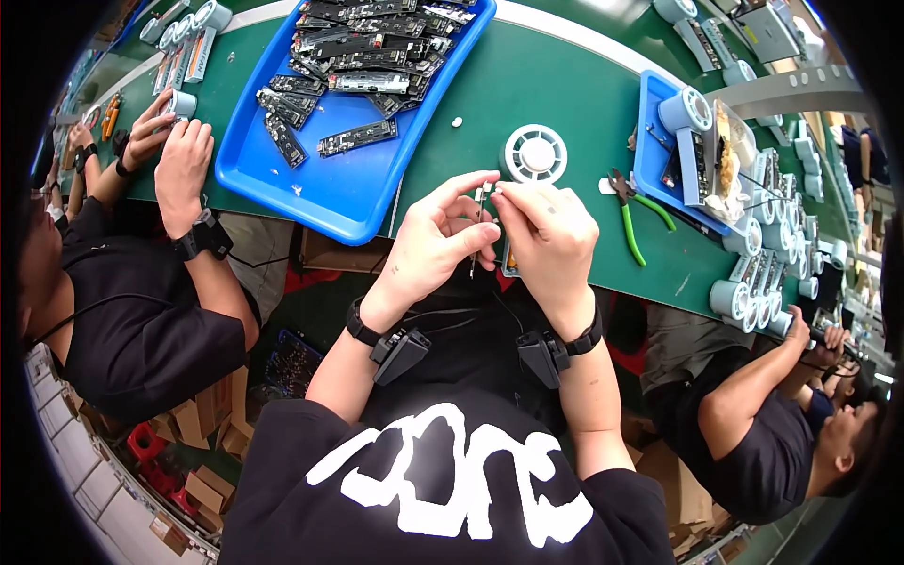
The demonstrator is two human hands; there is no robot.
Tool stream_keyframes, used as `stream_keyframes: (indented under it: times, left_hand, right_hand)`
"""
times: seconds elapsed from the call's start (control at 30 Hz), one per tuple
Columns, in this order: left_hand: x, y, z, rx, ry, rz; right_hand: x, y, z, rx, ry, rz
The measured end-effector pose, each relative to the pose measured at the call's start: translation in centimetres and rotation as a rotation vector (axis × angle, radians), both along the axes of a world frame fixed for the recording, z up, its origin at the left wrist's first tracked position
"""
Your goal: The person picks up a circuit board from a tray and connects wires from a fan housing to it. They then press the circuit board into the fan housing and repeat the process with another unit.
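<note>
In front of my chest, my left hand [435, 231] pinches a narrow circuit board [475, 247], seen nearly edge-on. Small white connectors [484, 189] show at the board's upper end. My right hand [548, 234] is closed, thumb and forefinger pressed together at that end; whatever is between them is too small to make out. Just beyond my hands a pale blue round fan head [536, 154] with a spoked grille lies on the green table. Part of a pale blue casing with an orange piece [511, 260] peeks out below my right hand, mostly hidden.
A blue tray [353, 224] with many circuit boards [367, 56] stands at far left. Green-handled cutters [633, 215] lie to the right, near a smaller blue tray [650, 141] of fan parts. Co-workers sit on both sides; more fans [753, 292] line the right edge.
</note>
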State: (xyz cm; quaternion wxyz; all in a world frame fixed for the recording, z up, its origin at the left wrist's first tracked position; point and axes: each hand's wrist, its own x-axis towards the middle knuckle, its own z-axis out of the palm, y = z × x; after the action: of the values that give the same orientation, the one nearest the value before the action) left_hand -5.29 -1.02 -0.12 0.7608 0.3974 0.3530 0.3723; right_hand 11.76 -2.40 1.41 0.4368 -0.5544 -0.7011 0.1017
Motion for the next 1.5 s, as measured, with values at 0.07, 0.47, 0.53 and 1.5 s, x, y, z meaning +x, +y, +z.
stream_keyframes:
  times: [0.07, 0.47, 0.53, 1.5]
  left_hand:
    - [-0.2, 0.0, -0.1, -0.017, -0.016, 0.006]
    - [-1.0, 0.3, -0.3, 0.130, 0.131, -0.037]
    - [-1.0, 0.3, -0.2, 0.122, 0.133, -0.041]
    - [-2.3, 1.0, -0.1, 0.350, 0.362, -0.106]
  right_hand:
    - [0.0, 0.2, 0.2, 0.049, -0.114, 0.006]
    - [1.0, 0.8, 1.2, -0.014, -0.332, 0.173]
    - [1.1, 0.9, 1.3, -0.020, -0.330, 0.177]
    - [-0.2, 1.1, 2.7, -0.110, -0.588, 0.198]
